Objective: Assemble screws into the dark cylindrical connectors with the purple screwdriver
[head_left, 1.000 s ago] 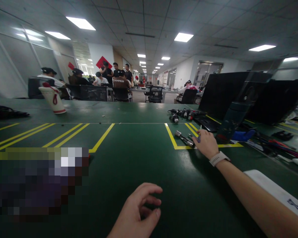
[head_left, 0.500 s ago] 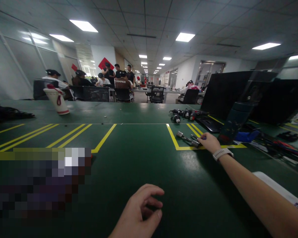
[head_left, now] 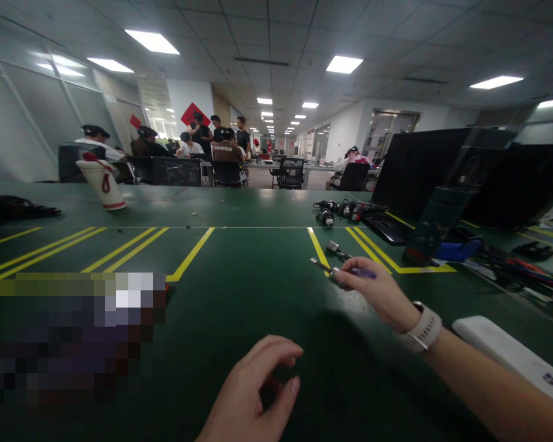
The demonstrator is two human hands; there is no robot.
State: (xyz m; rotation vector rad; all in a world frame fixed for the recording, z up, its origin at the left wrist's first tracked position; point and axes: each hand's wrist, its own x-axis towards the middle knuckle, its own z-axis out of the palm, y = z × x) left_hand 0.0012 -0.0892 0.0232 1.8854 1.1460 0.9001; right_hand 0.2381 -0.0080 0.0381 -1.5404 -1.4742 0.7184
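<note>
My right hand (head_left: 373, 288), wearing a watch, is closed around a purple-handled screwdriver (head_left: 322, 265). Its flat metal tip points left and its handle sticks out past the fingers. Just behind lies a metal piece (head_left: 334, 247) with a knurled cylindrical end, partly covered by the hand and tool. Near the front edge of the view, my left hand (head_left: 262, 387) hovers over the green table (head_left: 239, 294), fingers curved, thumb apart, nothing in it.
Yellow tape lines mark the table. At the right stand a dark bottle (head_left: 435, 227), a black monitor (head_left: 419, 172), cables and a white case (head_left: 502, 347). Dark corded tools (head_left: 334, 212) lie farther back. A white cup (head_left: 102, 184) stands left. Several people sit and stand beyond.
My right hand has lifted the screwdriver off the table beside the metal piece and moved left and nearer to me. The left hand has barely shifted.
</note>
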